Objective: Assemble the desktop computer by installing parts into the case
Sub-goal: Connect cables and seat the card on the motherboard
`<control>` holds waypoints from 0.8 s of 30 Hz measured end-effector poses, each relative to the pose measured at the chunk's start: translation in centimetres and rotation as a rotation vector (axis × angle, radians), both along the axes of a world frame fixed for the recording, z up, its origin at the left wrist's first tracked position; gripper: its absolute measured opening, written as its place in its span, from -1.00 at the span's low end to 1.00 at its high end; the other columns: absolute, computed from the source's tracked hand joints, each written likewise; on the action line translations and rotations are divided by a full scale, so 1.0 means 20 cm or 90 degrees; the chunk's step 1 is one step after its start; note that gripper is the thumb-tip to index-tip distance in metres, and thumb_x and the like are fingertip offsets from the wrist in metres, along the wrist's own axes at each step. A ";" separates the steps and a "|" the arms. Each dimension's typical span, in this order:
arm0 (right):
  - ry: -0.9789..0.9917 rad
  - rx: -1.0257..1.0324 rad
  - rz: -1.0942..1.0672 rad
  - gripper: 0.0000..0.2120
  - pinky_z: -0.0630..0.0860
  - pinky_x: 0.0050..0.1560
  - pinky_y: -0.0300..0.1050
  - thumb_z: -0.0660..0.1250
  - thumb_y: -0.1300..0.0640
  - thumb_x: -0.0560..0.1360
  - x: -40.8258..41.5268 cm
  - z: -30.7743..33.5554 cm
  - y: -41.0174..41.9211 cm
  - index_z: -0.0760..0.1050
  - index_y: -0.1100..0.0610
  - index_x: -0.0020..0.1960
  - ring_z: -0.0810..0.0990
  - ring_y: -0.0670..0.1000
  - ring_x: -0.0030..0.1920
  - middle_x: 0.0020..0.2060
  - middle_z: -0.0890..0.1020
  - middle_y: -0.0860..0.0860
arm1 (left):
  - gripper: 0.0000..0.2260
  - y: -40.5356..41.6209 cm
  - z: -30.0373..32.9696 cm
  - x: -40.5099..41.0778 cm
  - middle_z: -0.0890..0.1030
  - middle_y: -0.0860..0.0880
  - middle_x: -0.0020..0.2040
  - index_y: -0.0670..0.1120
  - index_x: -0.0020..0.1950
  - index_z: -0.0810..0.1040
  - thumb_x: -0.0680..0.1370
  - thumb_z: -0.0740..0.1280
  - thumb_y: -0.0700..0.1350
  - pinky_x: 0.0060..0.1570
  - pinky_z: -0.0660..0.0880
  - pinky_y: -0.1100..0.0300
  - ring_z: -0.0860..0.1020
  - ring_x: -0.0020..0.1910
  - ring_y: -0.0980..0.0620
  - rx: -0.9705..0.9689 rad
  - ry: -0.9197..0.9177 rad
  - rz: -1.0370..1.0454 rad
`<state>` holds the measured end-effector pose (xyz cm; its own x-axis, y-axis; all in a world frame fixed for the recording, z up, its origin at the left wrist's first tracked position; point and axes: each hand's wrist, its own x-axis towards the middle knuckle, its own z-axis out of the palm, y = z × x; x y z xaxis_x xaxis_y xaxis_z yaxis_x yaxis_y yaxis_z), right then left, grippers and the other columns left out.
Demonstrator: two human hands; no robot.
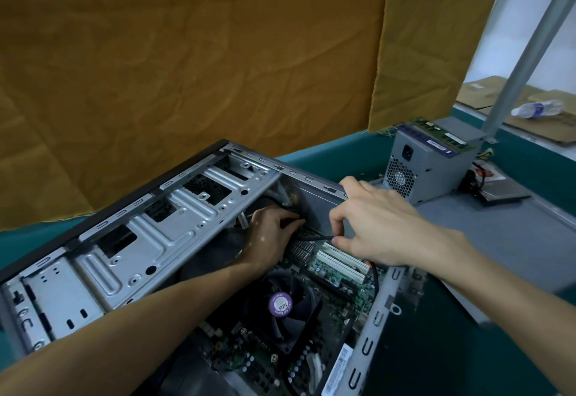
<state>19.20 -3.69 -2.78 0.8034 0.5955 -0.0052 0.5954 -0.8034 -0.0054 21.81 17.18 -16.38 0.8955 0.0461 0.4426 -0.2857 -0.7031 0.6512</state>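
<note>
Two hands (372, 224) on one cable (314, 237)

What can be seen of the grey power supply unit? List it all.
The power supply unit is a grey metal box standing outside the case, beyond the right hand. Its near face shows a black socket and honeycomb vent holes. A green memory stick lies on top. Neither hand touches it.

The case (162, 227) is bare matt grey stamped metal, the power supply (427, 168) the same dull metal, the backdrop cloth (187, 68) creased mustard fabric, the tabletop (343, 152) smooth teal.
</note>
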 end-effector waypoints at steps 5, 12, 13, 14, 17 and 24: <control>-0.002 0.000 0.000 -0.78 0.22 -0.08 -0.06 0.35 -0.21 0.55 0.00 0.00 0.00 0.46 -0.14 -0.19 0.43 0.03 0.11 -0.01 0.30 -0.05 | -0.92 0.00 0.00 0.00 0.75 0.00 -0.09 -0.11 -0.04 0.77 0.49 0.53 -0.16 -0.13 0.34 0.57 0.54 -0.19 0.44 0.015 0.002 -0.007; 0.006 -0.003 -0.002 -0.79 0.23 -0.06 -0.06 0.35 -0.21 0.56 0.00 0.01 0.00 0.48 -0.14 -0.18 0.41 0.03 0.11 0.01 0.30 -0.04 | -0.90 0.00 -0.01 0.02 0.75 0.07 -0.02 -0.06 0.01 0.77 0.52 0.50 -0.11 -0.05 0.43 0.48 0.60 -0.10 0.32 0.026 0.025 -0.013; 0.008 -0.004 -0.003 -0.80 0.22 -0.06 -0.07 0.35 -0.21 0.56 -0.01 0.01 0.00 0.48 -0.14 -0.17 0.41 0.03 0.11 0.00 0.30 -0.04 | -0.91 0.00 -0.01 0.02 0.75 0.07 -0.03 -0.06 0.00 0.77 0.52 0.50 -0.11 -0.07 0.43 0.48 0.61 -0.11 0.32 0.021 0.024 -0.012; 0.010 -0.005 -0.004 -0.80 0.21 -0.06 -0.07 0.35 -0.20 0.56 -0.01 0.01 0.00 0.49 -0.14 -0.17 0.41 0.03 0.11 0.00 0.30 -0.04 | -0.91 0.01 -0.01 0.02 0.75 0.07 -0.05 -0.06 -0.01 0.77 0.52 0.50 -0.11 -0.10 0.42 0.50 0.60 -0.14 0.35 0.014 0.019 -0.008; 0.010 -0.005 -0.004 -0.82 0.21 -0.06 -0.07 0.35 -0.18 0.56 -0.01 0.01 0.01 0.51 -0.13 -0.15 0.41 0.03 0.11 0.00 0.30 -0.04 | -0.92 0.01 -0.02 0.02 0.74 0.07 -0.07 -0.07 -0.02 0.76 0.50 0.51 -0.13 -0.15 0.36 0.58 0.55 -0.18 0.49 0.005 0.008 -0.005; 0.004 -0.010 -0.002 -0.81 0.21 -0.07 -0.06 0.35 -0.18 0.56 -0.01 0.02 0.00 0.50 -0.13 -0.16 0.41 0.03 0.11 0.01 0.32 -0.03 | -0.90 0.01 -0.03 0.03 0.74 0.07 -0.06 -0.07 -0.01 0.76 0.50 0.52 -0.11 -0.16 0.34 0.60 0.52 -0.20 0.53 0.012 0.008 0.005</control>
